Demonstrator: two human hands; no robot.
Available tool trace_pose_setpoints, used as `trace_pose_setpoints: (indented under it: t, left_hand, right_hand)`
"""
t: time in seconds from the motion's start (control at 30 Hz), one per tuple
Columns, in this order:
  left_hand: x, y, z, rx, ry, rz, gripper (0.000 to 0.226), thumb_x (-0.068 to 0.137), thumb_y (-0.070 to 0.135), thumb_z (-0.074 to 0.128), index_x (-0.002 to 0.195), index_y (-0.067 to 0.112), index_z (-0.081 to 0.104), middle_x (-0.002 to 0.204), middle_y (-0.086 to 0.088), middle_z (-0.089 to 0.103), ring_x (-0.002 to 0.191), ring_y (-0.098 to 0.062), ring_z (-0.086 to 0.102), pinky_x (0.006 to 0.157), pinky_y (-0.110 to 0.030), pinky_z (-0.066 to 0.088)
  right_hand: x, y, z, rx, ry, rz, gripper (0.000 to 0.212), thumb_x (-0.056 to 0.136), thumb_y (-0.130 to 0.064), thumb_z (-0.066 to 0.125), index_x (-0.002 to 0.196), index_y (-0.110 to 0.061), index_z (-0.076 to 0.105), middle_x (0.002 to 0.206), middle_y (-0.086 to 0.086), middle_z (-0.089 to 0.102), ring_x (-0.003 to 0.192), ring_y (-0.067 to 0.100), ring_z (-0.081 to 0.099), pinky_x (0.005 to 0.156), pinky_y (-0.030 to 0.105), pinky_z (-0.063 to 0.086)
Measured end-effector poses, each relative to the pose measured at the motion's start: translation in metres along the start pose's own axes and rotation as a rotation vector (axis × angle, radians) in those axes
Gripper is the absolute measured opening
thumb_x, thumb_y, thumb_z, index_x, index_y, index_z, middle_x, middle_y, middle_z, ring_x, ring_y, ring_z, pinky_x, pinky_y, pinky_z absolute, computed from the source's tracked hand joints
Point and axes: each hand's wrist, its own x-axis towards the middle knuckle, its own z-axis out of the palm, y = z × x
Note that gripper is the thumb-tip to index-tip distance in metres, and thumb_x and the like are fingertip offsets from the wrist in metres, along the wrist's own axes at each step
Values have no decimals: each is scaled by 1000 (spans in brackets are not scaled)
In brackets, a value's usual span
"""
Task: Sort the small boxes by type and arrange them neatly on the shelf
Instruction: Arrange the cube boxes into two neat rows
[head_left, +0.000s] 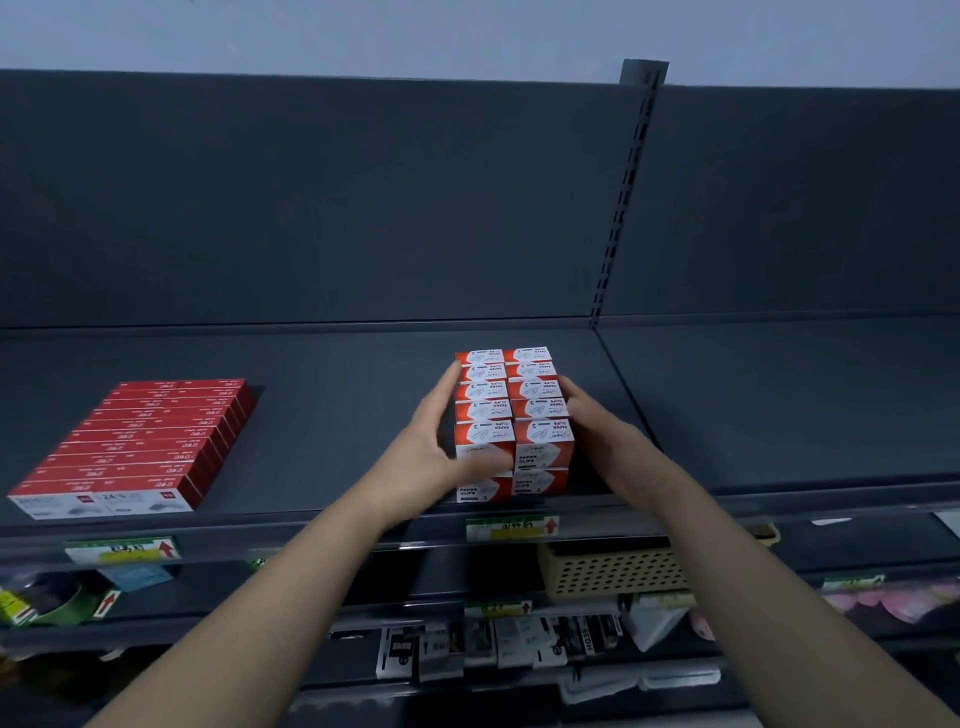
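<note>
Red-and-white cardboard paper-clip boxes (514, 410) stand in a two-column block, stacked two high at the front, near the front edge of the dark grey metal shelf (337, 374). My left hand (436, 447) lies flat on the block's left side, fingers straight, thumb blurred across the front. My right hand (592, 426) presses the right side likewise, gripping nothing. I'd squeeze evenly from both sides, then nudge the fronts flush. Flat red staple boxes (140, 447) sit well apart, leftward.
</note>
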Motion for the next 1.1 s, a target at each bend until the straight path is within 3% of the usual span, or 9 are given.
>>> trace_pose_setpoints:
  t: [0.1,0.17,0.23,0.33,0.5,0.67,0.8,0.93,1.1]
  left_hand:
    - [-15,-5,4,222,59,86,99,67,22,85,142,52,27,151,21,24,129,7,38,102,-15,40]
    - [-18,-8,8,234,86,127,89,71,10,81,140,44,37,148,21,25,118,19,39,91,-1,38]
    - [-16,-11,12,241,131,136,83,72,6,80,135,44,42,144,22,30,117,15,43,92,-4,41]
    - [-12,-14,15,253,197,145,79,72,5,80,128,49,46,140,22,36,122,3,45,100,-16,44]
    - [-14,-14,20,280,227,158,76,74,6,79,129,47,46,139,21,36,119,7,45,98,-15,45]
    - [-15,-11,21,318,237,157,74,74,6,79,132,41,47,136,22,36,121,3,44,101,-24,46]
    - [-16,-11,20,388,233,162,78,74,10,79,139,35,43,141,18,34,125,-1,43,102,-29,46]
    - [-18,-9,17,451,206,131,95,76,16,79,148,38,21,143,17,33,124,0,41,99,-21,45]
    - [-18,-8,15,522,174,150,81,81,17,74,147,32,31,151,12,28,132,-2,36,109,-26,39]
  right_hand:
    - [-9,4,-5,-181,-39,33,75,85,-21,71,143,-42,30,136,-8,56,124,14,55,106,47,42]
    - [-13,3,-3,-330,-36,36,93,77,-15,80,143,-48,23,133,-15,57,121,7,56,103,41,45]
    - [-14,2,0,-435,3,41,98,74,-17,82,142,-53,20,129,-22,58,117,-2,56,101,34,45]
    - [-16,2,6,-514,59,24,94,75,-24,80,140,-56,20,125,-28,57,113,-10,54,99,25,44]
    - [-16,7,9,-558,91,10,89,81,-23,75,141,-54,17,124,-30,55,112,-11,52,95,22,42]
    - [-16,9,12,-576,96,-9,87,86,-24,69,145,-47,10,134,-23,51,119,-5,48,88,10,37]
    - [-16,13,14,-619,91,-35,80,88,-24,67,143,-45,13,138,-22,46,124,-4,44,98,22,38]
    - [-16,17,14,-648,117,-43,72,86,-27,68,139,-39,21,136,-21,44,124,-3,45,104,33,42]
    - [-16,17,17,-691,127,-49,68,90,-30,63,142,-37,19,141,-17,43,127,0,43,105,32,40]
